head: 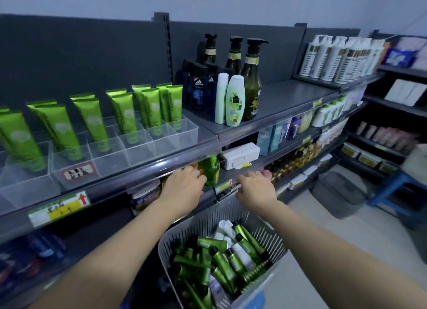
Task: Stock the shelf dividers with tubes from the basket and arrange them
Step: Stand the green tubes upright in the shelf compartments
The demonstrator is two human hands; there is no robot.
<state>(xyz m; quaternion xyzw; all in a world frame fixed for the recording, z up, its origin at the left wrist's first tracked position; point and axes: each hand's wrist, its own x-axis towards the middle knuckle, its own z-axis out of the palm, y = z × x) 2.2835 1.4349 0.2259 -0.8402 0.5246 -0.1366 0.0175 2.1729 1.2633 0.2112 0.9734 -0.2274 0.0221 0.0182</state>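
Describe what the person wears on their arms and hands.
Nothing shows. The left hand and right hand are without gloves, rings or a watch. The left forearm and right forearm are uncovered to the frame's edge, with no sleeve in view.

Top grey metal shelf: three dark olive pump bottles, a white-and-green plastic lotion bottle just in front of them, dark blue boxed sets to their left, and a row of white bottles with gold bands further right. Shelf below: a white rectangular box; a yellow-and-white price label with a red arrow on the rail. Floor, right: a grey lidded bin near a blue stool.
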